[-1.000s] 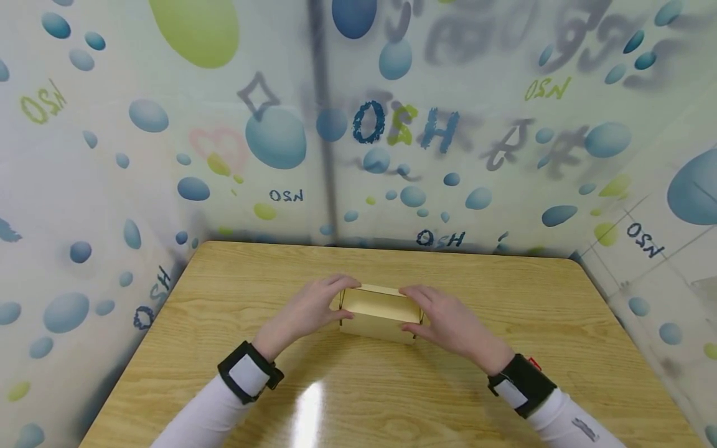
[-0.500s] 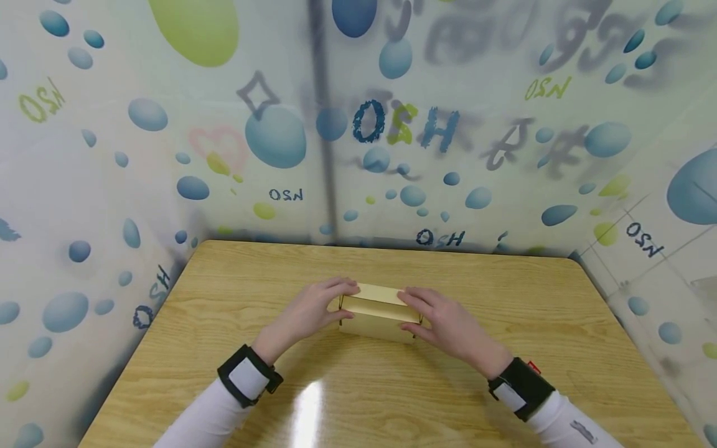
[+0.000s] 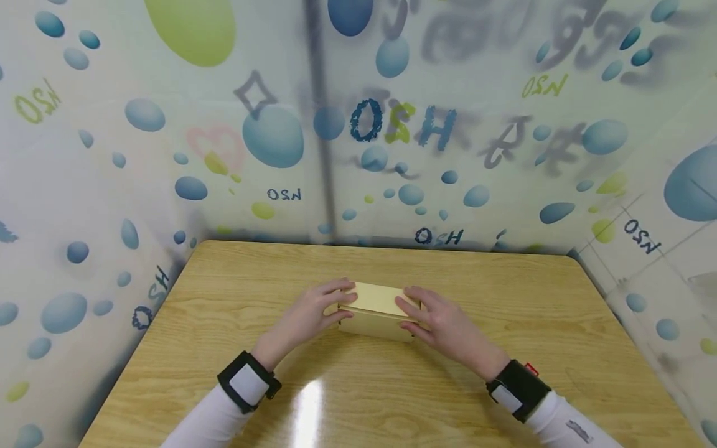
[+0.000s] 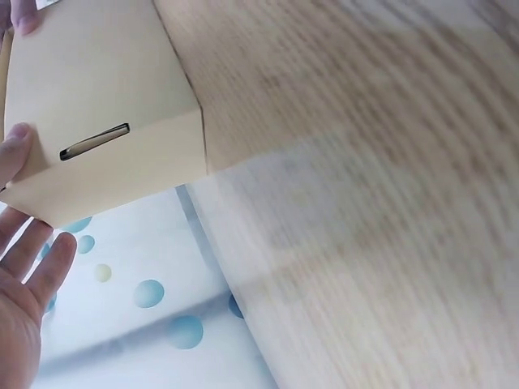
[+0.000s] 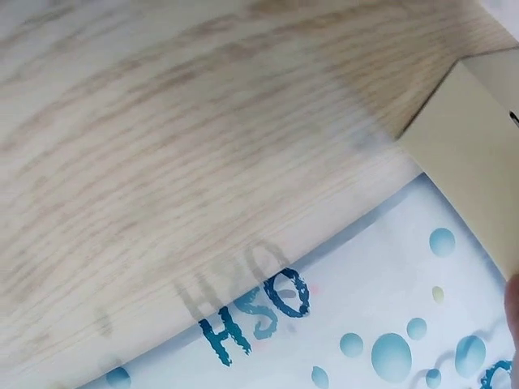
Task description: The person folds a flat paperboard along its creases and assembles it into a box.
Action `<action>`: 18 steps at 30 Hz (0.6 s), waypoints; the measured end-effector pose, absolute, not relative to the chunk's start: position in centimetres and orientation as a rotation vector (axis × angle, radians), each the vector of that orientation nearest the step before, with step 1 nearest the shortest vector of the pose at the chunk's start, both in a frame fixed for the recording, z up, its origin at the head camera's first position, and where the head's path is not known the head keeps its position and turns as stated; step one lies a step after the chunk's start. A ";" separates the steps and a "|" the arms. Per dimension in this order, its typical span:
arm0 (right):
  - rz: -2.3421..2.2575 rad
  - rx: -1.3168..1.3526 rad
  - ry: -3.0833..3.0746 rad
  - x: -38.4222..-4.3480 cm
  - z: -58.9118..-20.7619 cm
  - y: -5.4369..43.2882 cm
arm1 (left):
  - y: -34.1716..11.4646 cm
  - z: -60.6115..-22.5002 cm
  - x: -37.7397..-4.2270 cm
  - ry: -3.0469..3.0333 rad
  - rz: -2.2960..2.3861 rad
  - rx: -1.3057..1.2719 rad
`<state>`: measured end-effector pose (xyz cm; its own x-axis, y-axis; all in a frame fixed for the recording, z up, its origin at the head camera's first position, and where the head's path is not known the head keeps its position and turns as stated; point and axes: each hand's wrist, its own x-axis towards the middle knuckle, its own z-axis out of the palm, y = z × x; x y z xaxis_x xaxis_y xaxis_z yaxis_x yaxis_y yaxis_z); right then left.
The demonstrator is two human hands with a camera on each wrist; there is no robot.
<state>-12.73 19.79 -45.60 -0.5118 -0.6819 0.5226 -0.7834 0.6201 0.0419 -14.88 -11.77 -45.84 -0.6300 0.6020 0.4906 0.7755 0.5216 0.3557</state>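
A small pale-yellow cardboard box (image 3: 376,327) stands on the table with its lid (image 3: 378,298) lying down over the top. My left hand (image 3: 307,316) holds its left end, thumb at the front upper edge and fingers over the lid. At the other end, my right hand (image 3: 450,323) has its thumb on the front and fingertips pressing the lid. The left wrist view shows a dark slot (image 4: 95,142) in the end of the box, close to the left thumb (image 4: 15,152). Only a sliver of the right hand (image 5: 512,312) shows in the right wrist view. The box's inside is hidden.
The box is near the middle of a wood-grain table (image 3: 269,267), whose back edge runs along a wall covering (image 3: 381,205) with blue and green drops and lettering. Black straps with white patches (image 3: 246,381) circle both wrists.
The lid has swung forward and down, from standing open behind the box to covering its top. The fingers of both hands have followed it; the thumbs have stayed at the front.
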 end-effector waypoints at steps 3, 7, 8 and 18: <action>0.270 1.150 -2.337 -12.7 -46.1 19.8 | -11.8 -46.3 -14.8 -2.429 -0.771 -1.152; 0.267 1.134 -2.350 -12.5 -46.7 19.9 | -11.9 -46.8 -14.6 -2.407 -0.748 -1.155; 0.268 1.130 -2.356 -12.5 -46.8 19.9 | -11.9 -46.9 -14.6 -2.405 -0.752 -1.155; 0.270 1.144 -2.315 -12.6 -46.6 19.8 | -11.8 -46.8 -14.5 -2.393 -0.752 -1.155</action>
